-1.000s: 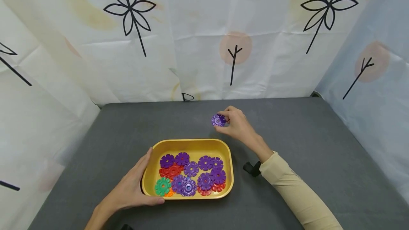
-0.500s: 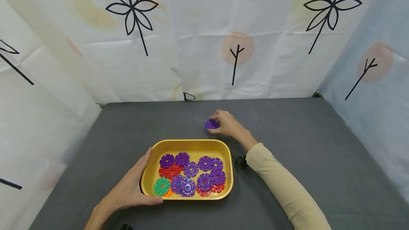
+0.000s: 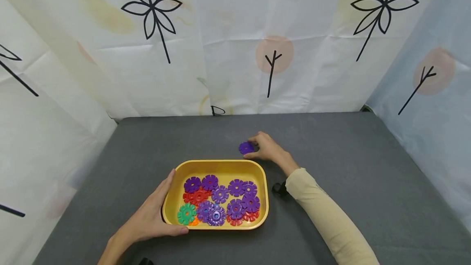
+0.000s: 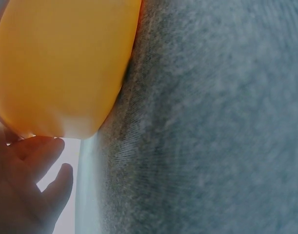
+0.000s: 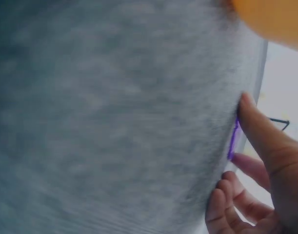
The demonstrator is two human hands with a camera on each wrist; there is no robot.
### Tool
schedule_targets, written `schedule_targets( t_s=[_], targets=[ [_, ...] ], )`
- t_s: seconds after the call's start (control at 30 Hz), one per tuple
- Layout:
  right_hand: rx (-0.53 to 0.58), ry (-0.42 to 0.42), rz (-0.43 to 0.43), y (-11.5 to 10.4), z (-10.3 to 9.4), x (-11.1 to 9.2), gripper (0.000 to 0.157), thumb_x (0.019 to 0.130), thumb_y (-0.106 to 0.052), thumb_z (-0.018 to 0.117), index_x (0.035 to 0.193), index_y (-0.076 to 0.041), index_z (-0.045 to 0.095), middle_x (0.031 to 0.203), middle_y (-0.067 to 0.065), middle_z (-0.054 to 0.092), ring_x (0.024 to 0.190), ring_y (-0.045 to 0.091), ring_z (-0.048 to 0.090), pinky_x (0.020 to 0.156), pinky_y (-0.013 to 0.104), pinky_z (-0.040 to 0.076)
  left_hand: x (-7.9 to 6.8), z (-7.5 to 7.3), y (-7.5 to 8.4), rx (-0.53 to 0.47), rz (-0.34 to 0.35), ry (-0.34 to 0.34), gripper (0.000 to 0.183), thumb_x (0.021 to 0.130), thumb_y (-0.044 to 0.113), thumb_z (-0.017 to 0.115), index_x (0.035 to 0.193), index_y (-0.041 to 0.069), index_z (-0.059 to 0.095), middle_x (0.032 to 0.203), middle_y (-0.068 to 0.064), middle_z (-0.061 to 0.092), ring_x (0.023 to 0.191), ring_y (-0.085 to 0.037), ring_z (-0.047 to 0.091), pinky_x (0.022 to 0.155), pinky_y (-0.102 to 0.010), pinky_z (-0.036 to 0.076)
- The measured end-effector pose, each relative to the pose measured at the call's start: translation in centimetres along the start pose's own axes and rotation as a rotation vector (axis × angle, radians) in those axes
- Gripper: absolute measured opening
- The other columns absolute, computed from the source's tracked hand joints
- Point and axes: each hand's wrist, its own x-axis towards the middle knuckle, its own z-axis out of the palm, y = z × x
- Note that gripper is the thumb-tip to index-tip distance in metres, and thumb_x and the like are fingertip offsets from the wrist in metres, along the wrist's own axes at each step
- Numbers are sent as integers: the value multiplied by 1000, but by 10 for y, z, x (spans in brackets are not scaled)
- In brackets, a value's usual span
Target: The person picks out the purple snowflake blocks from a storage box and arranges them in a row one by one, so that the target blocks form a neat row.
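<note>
My left hand (image 3: 149,214) grips the left end of a yellow plastic tray (image 3: 220,167), thumb along the near rim and fingers at the left wall. In the left wrist view its fingers (image 4: 39,151) meet the tray's end (image 4: 56,68). Beyond the tray's far rim, my right hand (image 3: 270,149) holds a purple flower-shaped disc (image 3: 245,148) by its edges, thumb on the near side, fingers on the far side. That disc lies flat, right at the tabletop. The right wrist view shows the disc (image 5: 233,139) edge-on between thumb and index finger.
Inside the tray lie several purple discs (image 3: 236,187), red discs (image 3: 200,196), a green disc (image 3: 186,214) and an orange one (image 3: 194,222), partly overlapping. The grey tabletop (image 3: 176,138) ends at white printed cloth walls (image 3: 228,72) behind and at both sides.
My right hand has come down and slightly left with the purple disc, which turned from tilted to flat at the tabletop. The left hand and tray have stayed in place.
</note>
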Motion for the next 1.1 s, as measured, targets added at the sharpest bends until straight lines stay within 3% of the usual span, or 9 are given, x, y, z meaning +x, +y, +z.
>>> schedule_targets(
  t_s=[0.13, 0.4, 0.53, 0.73, 0.9, 1.1],
  targets=[
    [21, 0, 41, 1, 0, -2, 52, 92, -29, 77, 133, 0, 66, 112, 20, 62, 102, 30, 60, 91, 43, 53, 0, 1, 1, -2, -1, 7, 138, 63, 54, 92, 166, 23, 5, 164, -16, 33, 137, -36, 51, 99, -31, 56],
    [-20, 10, 10, 0, 3, 1, 50, 93, -31, 76, 134, -4, 67, 102, 14, 59, 87, 20, 47, 77, 31, 38, -2, 2, 1, -4, 11, 26, 139, 62, 51, 94, 166, 21, 7, 162, -16, 35, 135, -34, 52, 99, -27, 54],
    [-28, 12, 21, -1, 3, 2, 50, 93, -32, 76, 135, -6, 66, 101, 14, 58, 86, 20, 45, 75, 30, 36, -1, 3, 1, -10, -1, 22, 139, 63, 52, 93, 166, 21, 6, 162, -16, 34, 135, -34, 52, 97, -26, 56],
    [6, 20, 25, -3, -1, -2, 49, 94, -32, 75, 134, -6, 67, 103, 15, 60, 91, 23, 53, 77, 33, 44, 0, 4, 3, -29, -6, 18, 138, 63, 53, 93, 166, 21, 6, 163, -16, 32, 135, -35, 52, 95, -25, 56],
    [77, 34, 7, -9, -14, -12, 49, 95, -27, 74, 136, -2, 65, 112, 21, 61, 102, 32, 59, 85, 42, 53, 0, 4, 3, -25, -9, 22, 139, 63, 52, 93, 166, 20, 7, 163, -17, 32, 135, -35, 52, 96, -26, 56],
    [135, 115, -29, -24, -31, -28, 47, 95, -23, 74, 136, -4, 64, 121, 22, 62, 109, 38, 61, 90, 48, 56, 0, 5, 5, -9, -18, 23, 138, 63, 54, 92, 166, 19, 7, 162, -16, 33, 136, -35, 51, 98, -31, 57]
  ],
)
